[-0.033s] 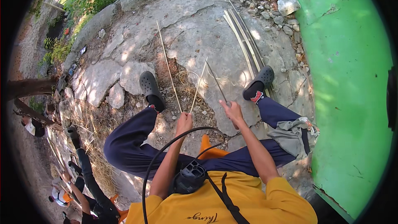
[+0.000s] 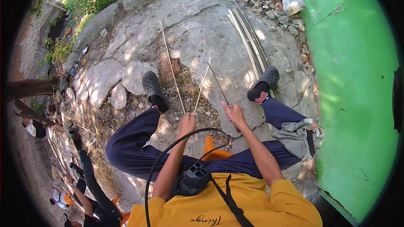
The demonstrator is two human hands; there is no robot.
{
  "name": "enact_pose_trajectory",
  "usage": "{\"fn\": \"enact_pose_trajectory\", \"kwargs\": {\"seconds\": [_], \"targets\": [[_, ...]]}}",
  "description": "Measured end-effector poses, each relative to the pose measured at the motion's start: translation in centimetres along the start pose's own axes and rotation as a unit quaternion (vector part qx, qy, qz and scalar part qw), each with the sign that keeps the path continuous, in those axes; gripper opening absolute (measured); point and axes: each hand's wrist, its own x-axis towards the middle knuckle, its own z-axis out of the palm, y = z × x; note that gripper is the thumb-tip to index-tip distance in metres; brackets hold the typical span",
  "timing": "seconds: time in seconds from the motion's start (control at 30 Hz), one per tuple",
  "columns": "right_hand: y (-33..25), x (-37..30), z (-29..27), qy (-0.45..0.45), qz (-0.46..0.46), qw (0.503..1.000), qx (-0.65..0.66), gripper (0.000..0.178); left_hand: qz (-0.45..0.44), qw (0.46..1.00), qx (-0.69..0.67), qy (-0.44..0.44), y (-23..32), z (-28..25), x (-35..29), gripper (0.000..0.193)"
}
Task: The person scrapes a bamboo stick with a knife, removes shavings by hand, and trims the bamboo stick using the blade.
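Note:
My left hand (image 2: 187, 124) is closed around two thin, pale strips that look like bamboo. The longer bamboo strip (image 2: 170, 65) slants away to the far left over the cracked ground. The shorter one, a second bamboo strip (image 2: 201, 88), leans to the right. In my right hand (image 2: 234, 115) is a long, narrow-bladed knife (image 2: 219, 82), its handle wrapped by my fingers. The blade points forward and left, and its tip appears to meet the shorter strip's far end; whether they touch, I cannot tell. Curly pale shavings (image 2: 185, 77) lie beyond my left hand.
Several long strips (image 2: 248, 38) lie beside my right clog (image 2: 264, 83). A green wall (image 2: 353, 80) bounds the right, with a pale rock (image 2: 293, 3) at its far end. A black cable (image 2: 168, 147) loops over my lap. Another person (image 2: 86, 172) sits at left.

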Motion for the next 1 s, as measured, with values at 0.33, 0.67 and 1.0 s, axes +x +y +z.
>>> {"fn": "enact_pose_trajectory", "kwargs": {"seconds": [0.33, 0.67, 1.0], "targets": [[-1.2, 0.4, 4.3, -0.086, -0.139, 0.984, -0.071, 0.075, -0.101, 0.969, -0.171, -0.145, 1.0, 0.2, 0.1, 0.032], [-0.6, 3.4, 6.1, -0.099, -0.124, 0.983, -0.091, 0.062, -0.161, 0.936, -0.26, -0.173, 1.5, 0.7, -0.9, 0.031], [-1.3, 3.8, 5.7, -0.1, -0.156, 0.977, -0.102, 0.068, -0.105, 0.981, -0.11, -0.123, 1.0, 0.9, -0.8, 0.036]]}}
